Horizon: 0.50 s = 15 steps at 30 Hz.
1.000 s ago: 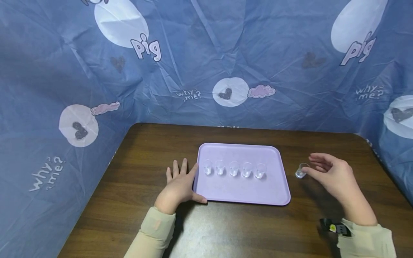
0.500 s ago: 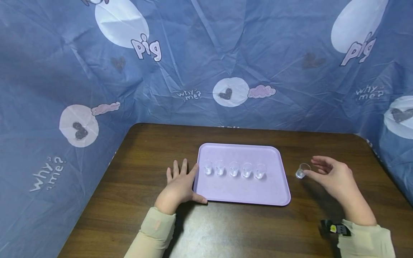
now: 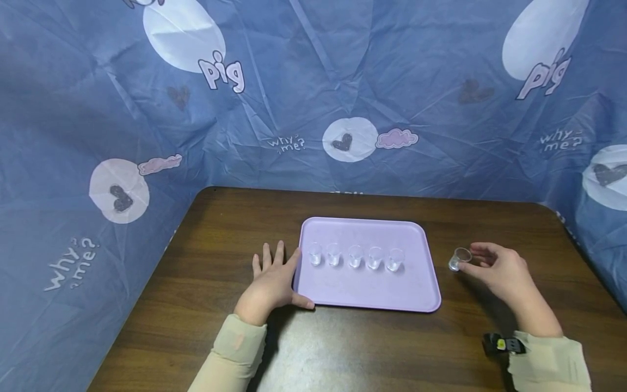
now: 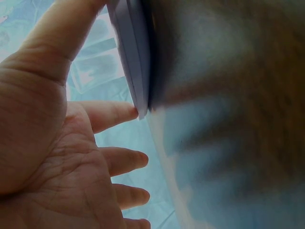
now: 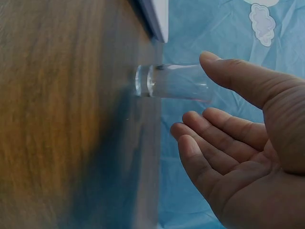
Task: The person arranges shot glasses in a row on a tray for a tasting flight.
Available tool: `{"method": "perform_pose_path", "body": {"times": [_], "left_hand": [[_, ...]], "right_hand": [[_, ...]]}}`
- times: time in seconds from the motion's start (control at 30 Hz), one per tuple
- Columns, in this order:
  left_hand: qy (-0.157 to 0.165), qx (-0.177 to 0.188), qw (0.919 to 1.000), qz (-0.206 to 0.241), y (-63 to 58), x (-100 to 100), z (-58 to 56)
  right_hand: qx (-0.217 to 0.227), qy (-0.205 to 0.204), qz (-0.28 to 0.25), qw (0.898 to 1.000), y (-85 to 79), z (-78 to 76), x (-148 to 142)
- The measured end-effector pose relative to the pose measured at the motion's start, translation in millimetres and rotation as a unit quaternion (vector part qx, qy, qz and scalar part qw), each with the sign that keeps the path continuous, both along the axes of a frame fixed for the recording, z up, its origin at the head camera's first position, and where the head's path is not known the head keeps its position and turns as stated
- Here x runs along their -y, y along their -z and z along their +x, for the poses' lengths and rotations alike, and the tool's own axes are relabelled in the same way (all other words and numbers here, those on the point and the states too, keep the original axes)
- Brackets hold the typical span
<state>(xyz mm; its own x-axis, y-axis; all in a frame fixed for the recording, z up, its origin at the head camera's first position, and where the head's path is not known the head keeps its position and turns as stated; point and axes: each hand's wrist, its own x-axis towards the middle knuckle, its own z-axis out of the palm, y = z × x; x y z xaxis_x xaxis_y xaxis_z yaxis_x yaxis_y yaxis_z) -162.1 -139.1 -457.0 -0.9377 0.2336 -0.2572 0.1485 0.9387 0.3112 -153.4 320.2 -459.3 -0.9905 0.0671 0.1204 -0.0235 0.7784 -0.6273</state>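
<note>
A small clear shot glass (image 3: 459, 259) stands upright on the table to the right of the lilac tray (image 3: 367, 291). My right hand (image 3: 503, 271) is right beside it, thumb tip at the rim; in the right wrist view the other fingers (image 5: 224, 136) are loosely bent and apart from the shot glass (image 5: 176, 82). With fingers spread, my left hand (image 3: 269, 286) touches the tray's left side, its thumb at the near left corner. The left wrist view shows the index fingertip against the tray's edge (image 4: 131, 62). Several shot glasses (image 3: 355, 257) stand in a row on the tray.
The brown wooden table (image 3: 372, 354) reaches back to a blue printed cloth (image 3: 274, 109) hanging behind and at both sides. A dark strap with a small device (image 3: 504, 344) sits at the right sleeve cuff.
My right hand has shifted slightly down and to the left, around the shot glass's near right side. The left hand, the tray and the glasses have stayed in place.
</note>
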Motion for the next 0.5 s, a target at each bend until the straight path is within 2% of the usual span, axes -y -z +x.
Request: {"method": "perform_pose_path", "body": {"times": [0.2, 0.5], "left_hand": [[0.000, 0.002, 1.0000, -0.001, -0.1, 0.3, 0.5], [0.000, 0.001, 1.0000, 0.001, -1.1, -0.2, 0.2]], "right_hand": [[0.015, -0.009, 0.010, 1.000, 5.1, -3.5, 0.8], [0.014, -0.008, 0.023, 1.000, 8.6, -5.8, 3.4]]}}
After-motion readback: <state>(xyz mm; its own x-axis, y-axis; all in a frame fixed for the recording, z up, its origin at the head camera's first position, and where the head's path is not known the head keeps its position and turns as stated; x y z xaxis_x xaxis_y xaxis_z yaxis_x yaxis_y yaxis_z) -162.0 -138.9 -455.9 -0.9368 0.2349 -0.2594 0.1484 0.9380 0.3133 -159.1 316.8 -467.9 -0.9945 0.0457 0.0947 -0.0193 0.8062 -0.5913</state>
